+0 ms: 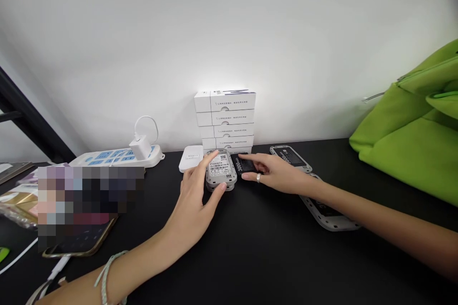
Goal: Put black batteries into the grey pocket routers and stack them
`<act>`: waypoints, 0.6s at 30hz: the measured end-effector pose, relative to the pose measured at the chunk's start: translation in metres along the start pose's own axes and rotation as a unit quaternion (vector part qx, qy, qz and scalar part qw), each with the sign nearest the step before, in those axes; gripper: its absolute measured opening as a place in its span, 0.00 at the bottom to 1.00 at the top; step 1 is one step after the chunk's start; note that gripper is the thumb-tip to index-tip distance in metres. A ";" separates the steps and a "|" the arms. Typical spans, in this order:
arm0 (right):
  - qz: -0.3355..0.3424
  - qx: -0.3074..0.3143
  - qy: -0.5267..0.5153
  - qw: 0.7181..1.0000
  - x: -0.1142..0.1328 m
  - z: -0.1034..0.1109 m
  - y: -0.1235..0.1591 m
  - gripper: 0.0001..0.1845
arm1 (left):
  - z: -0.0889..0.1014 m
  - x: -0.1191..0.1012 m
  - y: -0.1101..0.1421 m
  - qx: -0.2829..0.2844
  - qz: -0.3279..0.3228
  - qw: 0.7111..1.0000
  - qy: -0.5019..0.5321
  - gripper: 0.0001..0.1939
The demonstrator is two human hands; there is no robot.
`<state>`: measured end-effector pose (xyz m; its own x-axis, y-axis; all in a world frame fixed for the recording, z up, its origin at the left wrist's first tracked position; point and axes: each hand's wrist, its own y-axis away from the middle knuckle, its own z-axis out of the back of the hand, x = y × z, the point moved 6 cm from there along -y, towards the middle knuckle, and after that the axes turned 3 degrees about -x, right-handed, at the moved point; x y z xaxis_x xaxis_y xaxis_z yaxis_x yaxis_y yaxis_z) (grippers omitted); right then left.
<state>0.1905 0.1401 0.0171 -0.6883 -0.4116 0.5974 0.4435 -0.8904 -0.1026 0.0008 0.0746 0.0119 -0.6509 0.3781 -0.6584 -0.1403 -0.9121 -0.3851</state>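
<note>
Cupping a grey device (pixel 221 169), left hand (pixel 195 195); right hand (pixel 277 174) touching black battery (pixel 243 163)

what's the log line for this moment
left hand: on grey device | right hand: on black battery | nearby: stacked white boxes

Bright, even light washes the white wall (pixel 229 24), flaring into pale glare above the stacked boxes (pixel 224 114). Only faint, soft shadows lie under the left hand (pixel 195 190) and right hand (pixel 275 174), while the far table edge (pixel 307 145) bows with lens distortion.
</note>
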 end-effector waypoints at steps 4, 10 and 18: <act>0.028 -0.003 0.032 0.999 0.005 0.000 0.000 0.40 | 0.000 0.005 -0.004 0.006 0.021 1.000 0.007 0.29; 0.041 0.049 0.093 0.994 -0.003 0.045 0.001 0.44 | 0.001 -0.004 0.001 -0.001 -0.014 1.000 -0.023 0.32; -0.095 0.135 0.213 0.963 -0.058 0.081 0.006 0.53 | 0.001 -0.020 0.011 -0.006 -0.106 0.993 -0.060 0.31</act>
<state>0.2801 0.1743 0.0459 -0.9196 -0.3393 0.1981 0.3793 -0.8981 0.2224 0.0119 0.0570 0.0216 -0.6929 0.5380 -0.4800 -0.2740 -0.8123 -0.5148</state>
